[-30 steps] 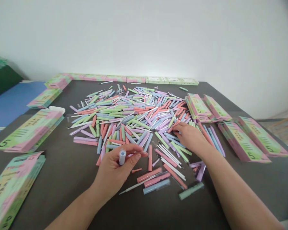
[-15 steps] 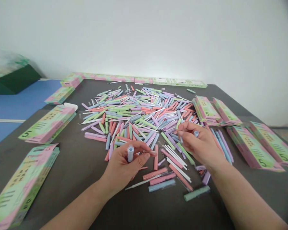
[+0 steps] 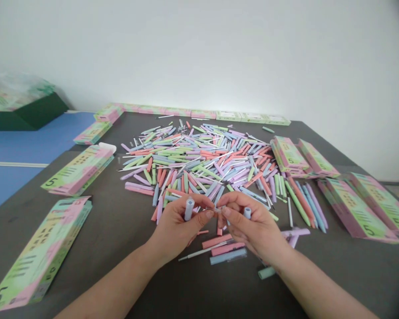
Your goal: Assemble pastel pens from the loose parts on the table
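Pale-blue tubes [image 3: 189, 210] jut from the left hand [image 3: 175, 225] and right hand [image 3: 257, 228], whose fingertips pinch at a small clear piece [image 3: 217, 209] below centre frame. The right has come in from the mid-frame pile [image 3: 206, 153], so reaching seems to have given way to two-handed work; boxes [image 3: 370, 201] edge left and right.

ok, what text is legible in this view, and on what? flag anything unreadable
"5": nearest left carton
"5": second left carton, beyond it
"5", twice: front right cartons
"5", twice: back right cartons, the outer one soft
Too small or blurred: all other lettering on these cartons, and markings on the far-edge cartons
No readable text: pale blue tubes in the left hand and right hand
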`<act>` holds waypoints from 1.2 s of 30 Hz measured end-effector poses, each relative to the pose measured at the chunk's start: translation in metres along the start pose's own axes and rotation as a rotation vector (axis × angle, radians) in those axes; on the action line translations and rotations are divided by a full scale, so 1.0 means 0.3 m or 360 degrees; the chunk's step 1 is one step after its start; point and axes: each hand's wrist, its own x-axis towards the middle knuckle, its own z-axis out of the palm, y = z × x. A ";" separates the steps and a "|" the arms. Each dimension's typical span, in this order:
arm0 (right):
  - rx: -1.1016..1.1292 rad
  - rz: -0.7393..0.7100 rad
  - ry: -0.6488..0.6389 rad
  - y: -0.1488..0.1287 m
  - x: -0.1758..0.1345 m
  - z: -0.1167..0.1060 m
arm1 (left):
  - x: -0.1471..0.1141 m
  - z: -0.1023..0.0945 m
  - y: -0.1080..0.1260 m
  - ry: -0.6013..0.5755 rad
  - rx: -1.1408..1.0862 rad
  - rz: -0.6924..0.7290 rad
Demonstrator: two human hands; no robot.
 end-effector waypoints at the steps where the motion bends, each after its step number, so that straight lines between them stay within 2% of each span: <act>1: 0.0011 0.0000 -0.0016 0.008 0.001 -0.005 | 0.001 0.002 0.000 -0.0006 0.0013 -0.0014; 5: -0.0048 -0.0037 -0.0034 0.022 -0.003 -0.017 | 0.000 0.005 -0.004 -0.0040 0.0105 -0.0053; 12: -0.0136 -0.0077 -0.0019 0.022 -0.019 -0.027 | -0.008 0.008 -0.002 -0.0123 0.0279 0.0012; 16: -0.0100 -0.0280 0.0185 0.007 -0.033 -0.029 | -0.015 0.011 0.008 -0.0098 0.0229 0.0031; 20: -0.0345 -0.0480 0.0417 -0.018 -0.051 -0.022 | -0.016 0.012 0.014 -0.0077 0.0190 0.0063; 26: -0.0636 -0.0497 0.0291 -0.015 -0.065 -0.020 | -0.013 0.014 0.009 -0.0108 0.0128 0.0091; 30: -0.0724 -0.0600 0.0190 -0.006 -0.058 -0.020 | -0.011 0.010 0.001 -0.0170 0.0127 0.0118; 36: -0.0910 -0.0725 0.0187 0.002 -0.052 -0.016 | -0.012 0.004 0.001 -0.0205 0.0161 0.0137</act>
